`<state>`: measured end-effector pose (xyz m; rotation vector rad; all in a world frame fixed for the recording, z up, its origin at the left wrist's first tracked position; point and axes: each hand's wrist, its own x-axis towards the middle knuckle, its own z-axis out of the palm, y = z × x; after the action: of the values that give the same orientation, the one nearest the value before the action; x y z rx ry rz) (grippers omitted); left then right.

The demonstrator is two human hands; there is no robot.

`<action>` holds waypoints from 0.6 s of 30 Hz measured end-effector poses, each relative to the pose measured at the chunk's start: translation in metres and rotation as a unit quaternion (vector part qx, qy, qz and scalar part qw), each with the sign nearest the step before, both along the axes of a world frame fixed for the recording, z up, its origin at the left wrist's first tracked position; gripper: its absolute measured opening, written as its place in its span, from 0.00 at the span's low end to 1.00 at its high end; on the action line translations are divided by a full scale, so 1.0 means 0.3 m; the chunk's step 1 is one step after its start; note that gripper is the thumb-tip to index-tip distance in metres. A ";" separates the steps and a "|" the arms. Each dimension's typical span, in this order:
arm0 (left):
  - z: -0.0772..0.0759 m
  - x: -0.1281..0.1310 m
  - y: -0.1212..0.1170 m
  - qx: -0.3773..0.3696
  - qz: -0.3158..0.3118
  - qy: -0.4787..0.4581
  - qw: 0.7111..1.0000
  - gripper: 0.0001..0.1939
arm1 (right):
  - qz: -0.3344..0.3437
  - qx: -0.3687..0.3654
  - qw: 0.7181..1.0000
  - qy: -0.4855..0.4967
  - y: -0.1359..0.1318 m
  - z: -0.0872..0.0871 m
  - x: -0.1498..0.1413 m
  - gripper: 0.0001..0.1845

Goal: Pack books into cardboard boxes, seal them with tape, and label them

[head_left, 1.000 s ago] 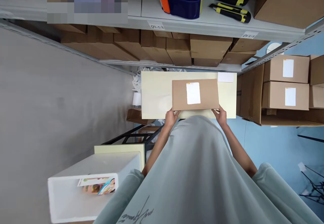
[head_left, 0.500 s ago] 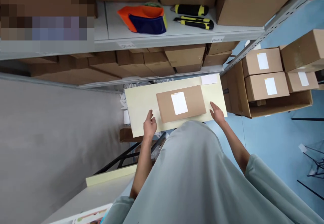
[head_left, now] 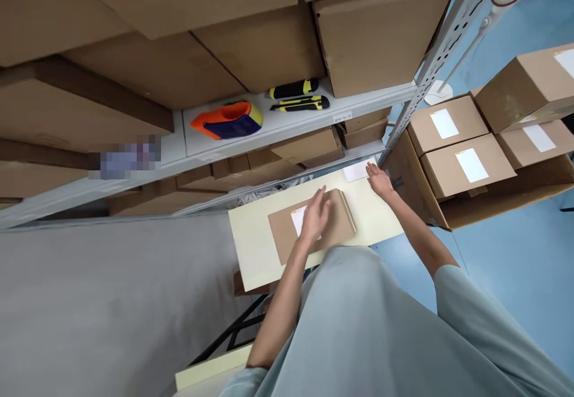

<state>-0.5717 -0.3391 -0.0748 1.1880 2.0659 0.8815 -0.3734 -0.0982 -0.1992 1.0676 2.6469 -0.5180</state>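
Note:
A flat cardboard box (head_left: pixel 282 238) with a white label (head_left: pixel 297 220) lies on a pale yellow tabletop (head_left: pixel 255 259). Over the box hovers my left hand (head_left: pixel 315 216), fingers apart and nothing in them; it partly hides the label. My right hand (head_left: pixel 380 182) reaches to the table's far right corner, its fingers stretched out. Its fingertips are at the right end of a white stack of labels or paper (head_left: pixel 356 170); whether they press on it I cannot tell.
A metal shelf (head_left: pixel 372 101) with cardboard boxes spans the far side, holding an orange and blue tape dispenser (head_left: pixel 233 121) and two utility knives (head_left: pixel 300 103). On the right, a large open carton (head_left: pixel 417 185) contains labelled boxes (head_left: pixel 466 164). A white fan (head_left: pixel 488 23) stands behind.
My left hand has moved from the box's left side to above it. My right hand has gone forward to the white paper. The view has tilted and shifted.

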 end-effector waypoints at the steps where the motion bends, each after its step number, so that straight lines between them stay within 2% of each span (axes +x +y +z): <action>1: 0.009 0.028 0.034 -0.006 -0.020 0.002 1.000 0.29 | 0.009 -0.005 1.000 -0.006 0.029 -0.012 -0.017 0.35; 4: 0.027 0.085 0.100 -0.026 -0.063 -0.003 0.998 0.28 | 0.045 -0.022 0.999 -0.018 0.096 -0.047 -0.049 0.35; 7: 0.028 0.098 0.123 -0.039 -0.061 -0.006 0.997 0.28 | 0.086 -0.035 0.995 -0.033 0.137 -0.076 -0.056 0.34; 12: 0.001 0.081 0.128 -0.064 -0.039 -0.006 0.997 0.27 | 0.135 -0.041 0.989 -0.037 0.175 -0.105 -0.050 0.31; 18: -0.036 0.082 0.182 -0.080 -0.075 0.004 0.994 0.27 | 0.162 -0.034 0.986 -0.025 0.201 -0.102 -0.053 0.26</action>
<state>-0.5470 -0.2844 -0.0855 1.2427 1.9825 0.6293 -0.3893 -0.0380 -0.2297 0.6043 2.6625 -0.4985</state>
